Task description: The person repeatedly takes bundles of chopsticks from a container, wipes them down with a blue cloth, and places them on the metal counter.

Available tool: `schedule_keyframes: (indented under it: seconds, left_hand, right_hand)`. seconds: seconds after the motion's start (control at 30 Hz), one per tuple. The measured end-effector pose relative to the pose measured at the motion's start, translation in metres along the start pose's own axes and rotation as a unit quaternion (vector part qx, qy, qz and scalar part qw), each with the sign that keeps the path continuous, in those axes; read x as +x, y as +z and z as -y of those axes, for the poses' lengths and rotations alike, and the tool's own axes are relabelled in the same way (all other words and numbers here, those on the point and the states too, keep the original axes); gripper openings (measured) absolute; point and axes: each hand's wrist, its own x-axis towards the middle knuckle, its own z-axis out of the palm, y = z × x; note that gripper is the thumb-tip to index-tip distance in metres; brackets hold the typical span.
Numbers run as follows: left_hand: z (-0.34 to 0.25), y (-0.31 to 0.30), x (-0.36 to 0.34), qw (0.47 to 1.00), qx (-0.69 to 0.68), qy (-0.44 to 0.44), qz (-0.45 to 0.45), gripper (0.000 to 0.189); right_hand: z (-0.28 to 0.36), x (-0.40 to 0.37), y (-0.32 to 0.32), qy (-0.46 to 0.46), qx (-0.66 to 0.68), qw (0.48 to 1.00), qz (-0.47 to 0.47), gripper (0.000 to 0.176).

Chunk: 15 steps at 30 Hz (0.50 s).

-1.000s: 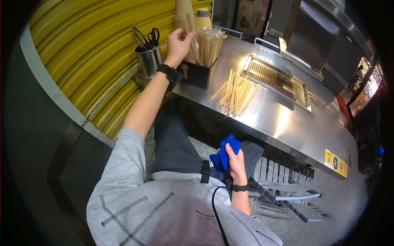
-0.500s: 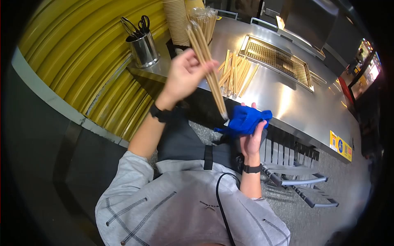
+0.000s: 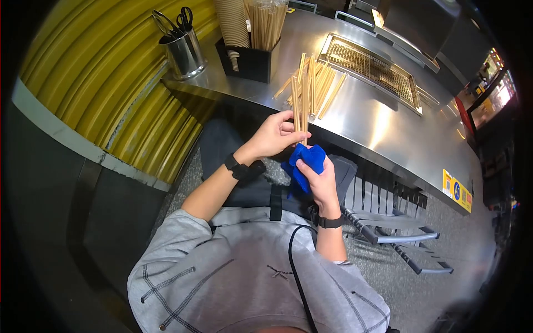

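Between finger and thumb, my left hand [image 3: 270, 135] grips a few light wooden chopsticks [image 3: 300, 114], which stand nearly upright in front of the counter edge. My right hand [image 3: 321, 183] is closed around a bright blue cloth [image 3: 313, 159], pressed against the lower ends of these chopsticks. The cloth hides those ends, and part of it hangs down to the left. Just behind the held chopsticks, a loose pile of chopsticks [image 3: 323, 91] lies on the steel counter [image 3: 366, 130].
A black holder [image 3: 247, 66] carries stacked paper cups [image 3: 231, 25] and more bundled chopsticks [image 3: 267, 28]. To its left stands a metal container [image 3: 185, 55] with scissors. A grill grate [image 3: 372, 72] is set farther back; a folding chair [image 3: 388, 233] stands below right.
My left hand has lowered the chopsticks and brought them upright against the blue cloth. My right hand has moved slightly left and closed its fingers around the cloth.
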Motion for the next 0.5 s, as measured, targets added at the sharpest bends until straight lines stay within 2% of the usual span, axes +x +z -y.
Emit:
schedule_keyframes:
  seconds: [0.17,0.3,0.5]
  left_hand:
    - [-0.003,-0.005,-0.005,1.000,-0.002,-0.014,0.001,0.042]
    - [0.001,-0.011,-0.004,0.999,0.043,-0.019,0.028,0.046]
    - [0.010,-0.013,-0.003,0.999,0.040,-0.020,0.004,0.041]
  right_hand:
    - [0.001,0.000,-0.005,0.057,0.047,0.997,0.014,0.026]
    - [-0.002,0.001,-0.008,0.055,-0.037,0.998,0.018,0.021]
    - [0.008,0.001,-0.010,0.026,-0.137,0.990,0.008,0.018]
